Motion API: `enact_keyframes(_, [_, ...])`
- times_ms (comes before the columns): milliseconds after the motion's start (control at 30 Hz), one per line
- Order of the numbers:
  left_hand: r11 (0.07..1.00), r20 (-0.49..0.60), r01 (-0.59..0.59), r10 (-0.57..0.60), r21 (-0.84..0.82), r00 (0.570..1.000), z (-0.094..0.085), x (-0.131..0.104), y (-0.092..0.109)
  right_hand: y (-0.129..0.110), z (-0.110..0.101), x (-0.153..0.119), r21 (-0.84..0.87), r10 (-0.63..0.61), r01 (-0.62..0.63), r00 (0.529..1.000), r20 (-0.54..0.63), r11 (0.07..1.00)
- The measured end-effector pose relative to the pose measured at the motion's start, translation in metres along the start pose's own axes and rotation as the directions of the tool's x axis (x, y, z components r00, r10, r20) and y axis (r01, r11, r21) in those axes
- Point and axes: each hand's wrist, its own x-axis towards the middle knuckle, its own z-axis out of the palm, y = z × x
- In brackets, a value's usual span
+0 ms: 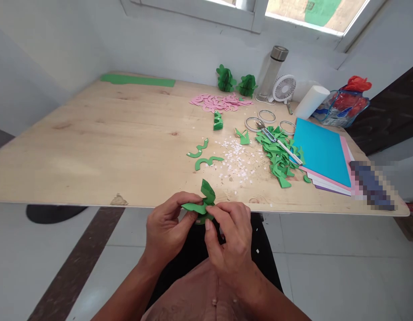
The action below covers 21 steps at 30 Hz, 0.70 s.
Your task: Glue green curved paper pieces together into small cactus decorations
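Observation:
Just in front of the table edge, my left hand point(173, 223) pinches a green paper cutout point(196, 208) between thumb and fingers. My right hand point(231, 232) has thumb and fingertips closed on the same piece's right side. One lobe of the paper stands up above the fingers, and part of it is covered by them. Beyond my hands on the table lie two wavy green paper strips point(206, 162), with small pale squares on the upper one. A folded green paper stack point(218, 121) stands farther back.
White paper bits point(236, 156) are scattered beside a heap of green scraps point(280, 156), with scissors point(266, 132) on top. Tape rolls point(267, 116), pink cutouts point(219, 102), green paper shapes point(225, 79), a bottle point(271, 73), a fan point(284, 88) and coloured sheets point(323, 149) lie beyond.

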Motion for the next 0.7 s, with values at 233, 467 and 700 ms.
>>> enact_keyframes(233, [1.000, -0.079, 0.006, -0.007, -0.011, 0.997, 0.0052, -0.0020, 0.0063, -0.0071, 0.0029, -0.0042, 0.057, 0.002, -0.004, 0.999, 0.043, 0.998])
enact_keyframes(467, [0.981, -0.087, 0.083, -0.100, -0.176, 0.991, 0.0083, 0.0007, 0.0086, -0.0091, 0.0033, -0.0048, 0.035, -0.030, 0.028, 0.998, 0.056, 0.999])
enact_keyframes(700, [0.952, -0.065, 0.143, -0.166, -0.271, 0.984, 0.0086, 0.0055, 0.0065, -0.0092, 0.0022, -0.0035, 0.038, -0.051, 0.049, 0.997, 0.054, 0.998])
